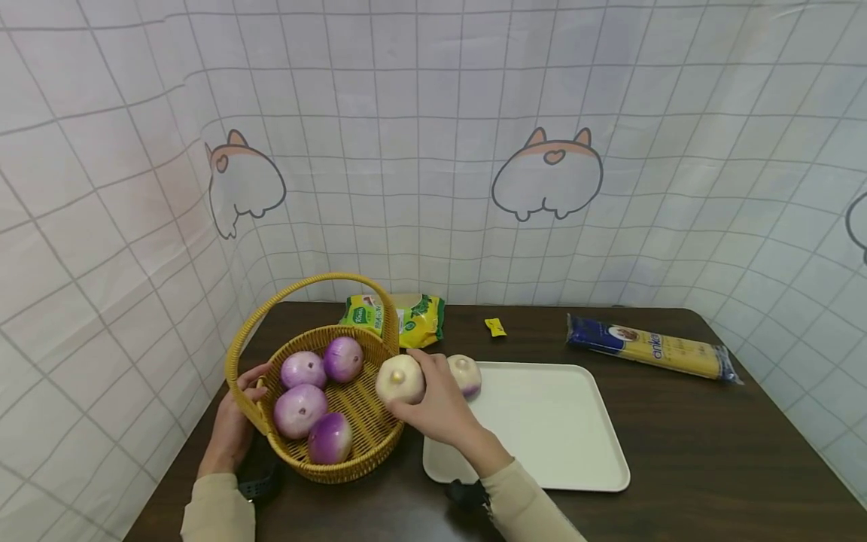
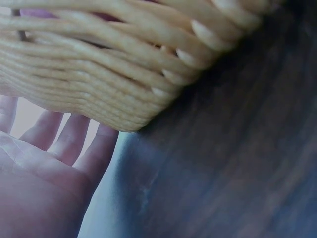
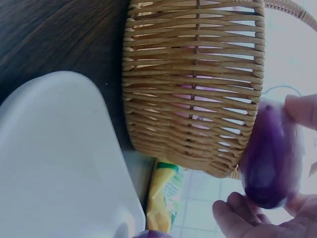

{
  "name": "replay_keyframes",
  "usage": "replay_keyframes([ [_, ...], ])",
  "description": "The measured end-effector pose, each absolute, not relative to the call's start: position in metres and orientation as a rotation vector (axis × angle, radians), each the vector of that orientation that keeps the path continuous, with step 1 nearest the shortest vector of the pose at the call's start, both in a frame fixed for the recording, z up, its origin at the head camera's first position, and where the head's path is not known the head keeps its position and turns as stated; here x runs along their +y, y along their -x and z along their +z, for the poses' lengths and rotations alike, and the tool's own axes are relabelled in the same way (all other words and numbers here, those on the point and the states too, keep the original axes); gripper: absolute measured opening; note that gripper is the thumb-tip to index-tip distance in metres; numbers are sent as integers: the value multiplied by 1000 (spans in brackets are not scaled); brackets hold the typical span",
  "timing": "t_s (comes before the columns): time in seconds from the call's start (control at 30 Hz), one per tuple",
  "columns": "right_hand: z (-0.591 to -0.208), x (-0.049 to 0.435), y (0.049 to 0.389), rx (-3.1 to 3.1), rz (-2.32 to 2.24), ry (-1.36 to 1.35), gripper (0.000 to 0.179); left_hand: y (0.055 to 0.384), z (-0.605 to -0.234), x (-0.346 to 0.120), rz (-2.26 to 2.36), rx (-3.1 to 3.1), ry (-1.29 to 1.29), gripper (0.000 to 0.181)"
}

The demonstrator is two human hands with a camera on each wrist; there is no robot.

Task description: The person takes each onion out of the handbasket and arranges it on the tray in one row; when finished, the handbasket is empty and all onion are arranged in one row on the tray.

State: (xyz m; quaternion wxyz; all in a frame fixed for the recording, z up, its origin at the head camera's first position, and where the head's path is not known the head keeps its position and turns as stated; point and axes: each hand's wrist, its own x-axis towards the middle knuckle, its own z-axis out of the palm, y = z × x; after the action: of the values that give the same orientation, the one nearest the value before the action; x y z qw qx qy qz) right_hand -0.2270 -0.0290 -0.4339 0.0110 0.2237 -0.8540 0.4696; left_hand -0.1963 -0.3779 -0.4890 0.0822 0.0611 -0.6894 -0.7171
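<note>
A round wicker basket (image 1: 369, 468) with an arched handle (image 1: 325, 277) holds several purple onions (image 1: 300, 411). Against its left side rests my left hand (image 1: 233, 421), fingers reaching the rim by the handle's foot. In the left wrist view the fingers (image 2: 69, 139) extend to the woven wall, their tips hidden behind it. My right hand (image 1: 440, 399) grips another onion (image 1: 400, 379) at the basket's right rim, its pale end facing up. The right wrist view shows the purple side of this onion (image 3: 270, 158) between thumb and fingers, beside the basket's upper edge.
A white tray (image 1: 555, 429) lies right of the basket, with a white and purple onion (image 1: 466, 375) at its far left corner. Behind the basket are yellow-green packets (image 1: 423, 320). A small yellow packet (image 1: 495, 327) and a long blue-yellow package (image 1: 650, 350) lie farther right.
</note>
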Motion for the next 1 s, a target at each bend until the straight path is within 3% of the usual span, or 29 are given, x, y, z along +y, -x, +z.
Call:
replay_keyframes([
  [1.0, -437, 36, 249, -2601, 1531, -489, 83, 197, -491, -376, -2151, -2026, -191, 45],
])
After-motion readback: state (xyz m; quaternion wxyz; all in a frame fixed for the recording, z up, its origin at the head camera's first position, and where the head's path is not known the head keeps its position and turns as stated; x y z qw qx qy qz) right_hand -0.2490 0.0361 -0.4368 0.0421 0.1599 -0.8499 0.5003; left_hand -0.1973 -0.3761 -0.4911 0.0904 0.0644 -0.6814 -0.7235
